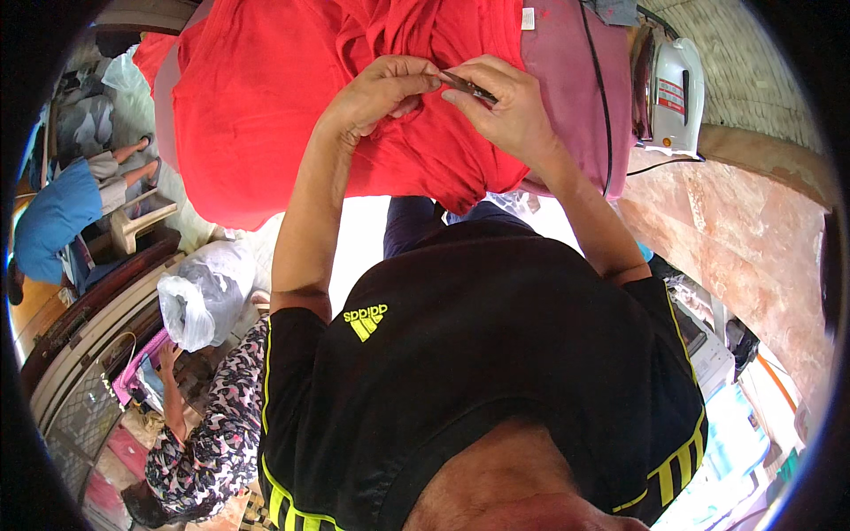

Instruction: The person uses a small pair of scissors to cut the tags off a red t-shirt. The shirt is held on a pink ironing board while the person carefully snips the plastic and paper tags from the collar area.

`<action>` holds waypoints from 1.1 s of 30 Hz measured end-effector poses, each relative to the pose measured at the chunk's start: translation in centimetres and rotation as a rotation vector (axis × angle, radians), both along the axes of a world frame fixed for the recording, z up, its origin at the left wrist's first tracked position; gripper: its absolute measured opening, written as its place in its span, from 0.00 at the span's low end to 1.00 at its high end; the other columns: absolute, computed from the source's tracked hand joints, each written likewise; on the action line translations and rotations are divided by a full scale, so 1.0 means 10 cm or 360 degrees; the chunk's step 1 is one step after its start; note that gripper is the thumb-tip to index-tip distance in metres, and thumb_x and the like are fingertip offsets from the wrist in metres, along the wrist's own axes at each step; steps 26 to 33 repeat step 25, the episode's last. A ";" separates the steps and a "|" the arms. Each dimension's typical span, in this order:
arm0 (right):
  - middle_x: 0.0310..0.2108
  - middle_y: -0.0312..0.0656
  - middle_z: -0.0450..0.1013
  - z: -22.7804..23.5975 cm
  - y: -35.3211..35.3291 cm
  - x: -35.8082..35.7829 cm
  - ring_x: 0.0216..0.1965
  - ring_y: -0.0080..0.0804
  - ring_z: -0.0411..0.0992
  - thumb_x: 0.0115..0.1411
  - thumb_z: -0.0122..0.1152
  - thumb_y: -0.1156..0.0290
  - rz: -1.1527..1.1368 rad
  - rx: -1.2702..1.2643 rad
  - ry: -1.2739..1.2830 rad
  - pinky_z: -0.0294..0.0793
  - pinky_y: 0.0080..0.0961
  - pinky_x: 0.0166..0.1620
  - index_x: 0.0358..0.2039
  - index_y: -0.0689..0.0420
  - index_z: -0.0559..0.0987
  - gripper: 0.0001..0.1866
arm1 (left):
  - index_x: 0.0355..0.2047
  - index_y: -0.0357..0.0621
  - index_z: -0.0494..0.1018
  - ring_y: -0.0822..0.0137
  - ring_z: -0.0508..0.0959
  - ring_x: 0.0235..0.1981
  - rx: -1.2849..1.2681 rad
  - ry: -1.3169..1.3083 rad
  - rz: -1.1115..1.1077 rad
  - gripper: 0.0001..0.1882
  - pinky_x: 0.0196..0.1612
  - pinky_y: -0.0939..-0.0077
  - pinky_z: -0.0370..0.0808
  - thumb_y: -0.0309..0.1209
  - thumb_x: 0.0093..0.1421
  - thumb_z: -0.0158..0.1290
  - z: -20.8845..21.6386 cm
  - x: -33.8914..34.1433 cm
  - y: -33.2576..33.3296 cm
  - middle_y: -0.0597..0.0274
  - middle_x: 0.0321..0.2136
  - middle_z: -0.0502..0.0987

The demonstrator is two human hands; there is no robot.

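A red garment (257,115) lies spread in folds over a pink padded board (567,106), and its near edge hangs over the front. Above it, my right hand (509,106) grips a small, dark, slim tool (469,87), which looks like thread snips, with its tip pointing left. My left hand (381,93) meets that tip, thumb and forefinger pinched together. Whatever lies between those fingertips is too small to make out. Both hands are close together over the middle of the garment.
An iron (677,97) with a white body stands at the board's right end. A black cord (598,71) crosses the board. At left are a plastic-wrapped bundle (204,292), a person in blue (53,226) and another in a patterned top (212,434).
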State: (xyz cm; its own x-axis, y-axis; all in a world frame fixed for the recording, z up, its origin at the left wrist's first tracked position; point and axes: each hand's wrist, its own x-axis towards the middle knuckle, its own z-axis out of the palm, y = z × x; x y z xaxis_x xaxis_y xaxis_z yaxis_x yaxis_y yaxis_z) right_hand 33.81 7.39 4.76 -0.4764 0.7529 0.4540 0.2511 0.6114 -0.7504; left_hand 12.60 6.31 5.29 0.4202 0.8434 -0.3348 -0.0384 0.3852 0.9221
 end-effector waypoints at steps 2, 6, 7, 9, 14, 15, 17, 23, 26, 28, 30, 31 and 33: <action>0.31 0.46 0.76 0.00 0.02 -0.01 0.32 0.40 0.78 0.54 0.67 0.76 0.0014 0.0004 -0.0024 0.77 0.30 0.35 0.38 0.60 0.81 0.10 | 0.40 0.40 0.77 0.85 0.61 0.18 0.0018 -0.0072 -0.0061 0.06 0.20 0.89 0.55 0.25 0.63 0.53 -0.07 -0.06 0.02 0.77 0.23 0.72; 0.28 0.46 0.75 -0.10 0.05 -0.02 0.29 0.37 0.77 0.56 0.65 0.76 -0.0083 -0.0069 -0.0079 0.75 0.29 0.33 0.35 0.61 0.80 0.07 | 0.43 0.38 0.77 0.83 0.70 0.24 0.0343 0.0006 0.0100 0.10 0.26 0.87 0.65 0.20 0.61 0.55 -0.07 0.09 -0.03 0.72 0.32 0.78; 0.27 0.46 0.75 -0.12 0.06 -0.02 0.29 0.35 0.77 0.57 0.65 0.75 -0.0113 -0.0145 -0.0112 0.74 0.28 0.33 0.35 0.61 0.79 0.06 | 0.44 0.38 0.76 0.83 0.71 0.27 0.0459 0.0024 0.0111 0.11 0.28 0.86 0.67 0.19 0.60 0.55 -0.17 0.11 -0.02 0.71 0.35 0.78; 0.26 0.44 0.75 -0.11 0.04 -0.02 0.28 0.30 0.75 0.60 0.63 0.73 -0.0095 -0.0378 -0.0087 0.74 0.27 0.32 0.35 0.62 0.79 0.06 | 0.42 0.37 0.78 0.81 0.74 0.34 0.0579 0.0098 0.0144 0.08 0.37 0.85 0.70 0.21 0.62 0.57 -0.23 0.13 -0.05 0.70 0.35 0.79; 0.30 0.40 0.76 -0.11 0.18 0.09 0.31 0.22 0.73 0.66 0.59 0.67 -0.0074 -0.0597 0.0065 0.74 0.26 0.36 0.43 0.61 0.75 0.11 | 0.42 0.37 0.79 0.83 0.72 0.31 0.0425 0.0229 0.0165 0.08 0.35 0.86 0.69 0.24 0.63 0.57 -0.15 0.11 -0.09 0.72 0.30 0.78; 0.31 0.40 0.77 -0.06 0.23 0.16 0.32 0.23 0.74 0.67 0.58 0.66 0.0015 -0.0545 0.0028 0.74 0.26 0.38 0.45 0.60 0.74 0.12 | 0.42 0.37 0.79 0.83 0.71 0.31 0.0414 0.0195 0.0185 0.07 0.34 0.87 0.69 0.24 0.64 0.57 -0.16 0.09 -0.10 0.72 0.29 0.77; 0.35 0.42 0.78 -0.04 0.27 0.30 0.37 0.28 0.77 0.68 0.56 0.64 0.0194 -0.0527 -0.0051 0.74 0.30 0.42 0.49 0.59 0.71 0.15 | 0.43 0.38 0.79 0.84 0.70 0.27 0.0355 0.0189 0.0176 0.08 0.30 0.88 0.67 0.24 0.64 0.57 -0.12 0.08 -0.12 0.74 0.28 0.76; 0.37 0.48 0.78 0.03 0.24 0.20 0.41 0.39 0.79 0.68 0.55 0.63 0.0281 -0.0418 -0.0501 0.75 0.32 0.45 0.48 0.57 0.72 0.14 | 0.46 0.42 0.78 0.85 0.63 0.20 0.0294 0.0129 0.0088 0.09 0.22 0.88 0.58 0.28 0.66 0.55 -0.12 0.03 -0.09 0.78 0.23 0.70; 0.38 0.47 0.79 0.01 0.27 0.17 0.42 0.38 0.79 0.68 0.55 0.61 0.0302 -0.0556 -0.0389 0.75 0.34 0.47 0.49 0.55 0.72 0.14 | 0.46 0.42 0.78 0.85 0.62 0.19 0.0324 0.0133 0.0061 0.10 0.21 0.88 0.57 0.29 0.67 0.55 -0.14 0.02 -0.09 0.80 0.23 0.69; 0.38 0.47 0.79 0.01 0.27 0.17 0.42 0.38 0.79 0.68 0.55 0.61 0.0302 -0.0556 -0.0389 0.75 0.34 0.47 0.49 0.55 0.72 0.14 | 0.46 0.42 0.78 0.85 0.62 0.19 0.0324 0.0133 0.0061 0.10 0.21 0.88 0.57 0.29 0.67 0.55 -0.14 0.02 -0.09 0.80 0.23 0.69; 0.38 0.47 0.79 0.01 0.27 0.17 0.42 0.38 0.79 0.68 0.55 0.61 0.0302 -0.0556 -0.0389 0.75 0.34 0.47 0.49 0.55 0.72 0.14 | 0.46 0.42 0.78 0.85 0.62 0.19 0.0324 0.0133 0.0061 0.10 0.21 0.88 0.57 0.29 0.67 0.55 -0.14 0.02 -0.09 0.80 0.23 0.69; 0.38 0.47 0.79 0.01 0.27 0.17 0.42 0.38 0.79 0.68 0.55 0.61 0.0302 -0.0556 -0.0389 0.75 0.34 0.47 0.49 0.55 0.72 0.14 | 0.46 0.42 0.78 0.85 0.62 0.19 0.0324 0.0133 0.0061 0.10 0.21 0.88 0.57 0.29 0.67 0.55 -0.14 0.02 -0.09 0.80 0.23 0.69; 0.38 0.47 0.79 0.01 0.27 0.17 0.42 0.38 0.79 0.68 0.55 0.61 0.0302 -0.0556 -0.0389 0.75 0.34 0.47 0.49 0.55 0.72 0.14 | 0.46 0.42 0.78 0.85 0.62 0.19 0.0324 0.0133 0.0061 0.10 0.21 0.88 0.57 0.29 0.67 0.55 -0.14 0.02 -0.09 0.80 0.23 0.69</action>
